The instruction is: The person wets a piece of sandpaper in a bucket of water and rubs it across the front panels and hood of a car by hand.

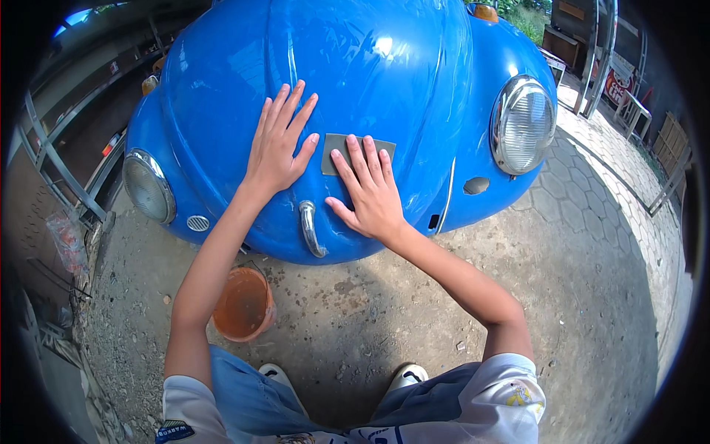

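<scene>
My left hand lies flat on the blue hood of a rounded car, fingers stretched out and holding nothing. Beside it my right hand rests with spread fingers on a dark grey-green rectangular sheet that looks like sandpaper. The fingertips press this sheet flat against the paint, while the thumb lies on bare hood and grips no edge. A curved chrome hood handle sits just below and between my hands. Whitish smears show on the paint around the sheet.
Round chrome-rimmed headlights flank the hood, one at right and one at left. An orange-brown bucket stands on the ground near my left foot. Metal framing rises at left. Hexagonal paving spreads at right.
</scene>
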A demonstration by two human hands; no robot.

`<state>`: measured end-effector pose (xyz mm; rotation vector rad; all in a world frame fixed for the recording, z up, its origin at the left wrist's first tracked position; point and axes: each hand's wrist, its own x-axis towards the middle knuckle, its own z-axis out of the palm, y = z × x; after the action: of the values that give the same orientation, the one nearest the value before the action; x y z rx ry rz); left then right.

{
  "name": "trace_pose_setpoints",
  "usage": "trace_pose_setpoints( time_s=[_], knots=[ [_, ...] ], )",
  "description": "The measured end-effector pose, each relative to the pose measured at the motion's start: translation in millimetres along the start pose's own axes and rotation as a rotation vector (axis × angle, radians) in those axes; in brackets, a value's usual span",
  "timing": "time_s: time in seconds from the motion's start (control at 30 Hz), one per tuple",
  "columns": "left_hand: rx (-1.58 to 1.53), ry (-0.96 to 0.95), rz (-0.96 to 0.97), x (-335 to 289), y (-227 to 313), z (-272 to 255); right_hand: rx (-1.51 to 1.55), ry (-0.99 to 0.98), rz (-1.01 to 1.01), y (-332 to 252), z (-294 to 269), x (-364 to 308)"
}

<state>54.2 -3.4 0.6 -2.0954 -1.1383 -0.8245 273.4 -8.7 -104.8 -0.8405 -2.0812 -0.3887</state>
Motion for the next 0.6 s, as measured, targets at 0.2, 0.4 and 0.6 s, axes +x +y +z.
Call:
trace_pose_setpoints(
  time_s=[0.2, 0.4, 0.6],
  knots=[
    [0.021, 0.009, -0.015, -8.6, -0.5, 3.8, -0.071, -0.049, -0.169, 23.6, -3.9, -7.1],
    [-0.07, 0.011, -0.004, -14.7, 3.9, 1.6, -0.047, 0.04, -0.02, 12.8, -6.5, 4.1],
    [-0.06, 0.082, -0.045, -23.2, -17.3, -3.8, -0.136, -0.036, -0.15, 23.0, -13.9, 20.4]
  ],
)
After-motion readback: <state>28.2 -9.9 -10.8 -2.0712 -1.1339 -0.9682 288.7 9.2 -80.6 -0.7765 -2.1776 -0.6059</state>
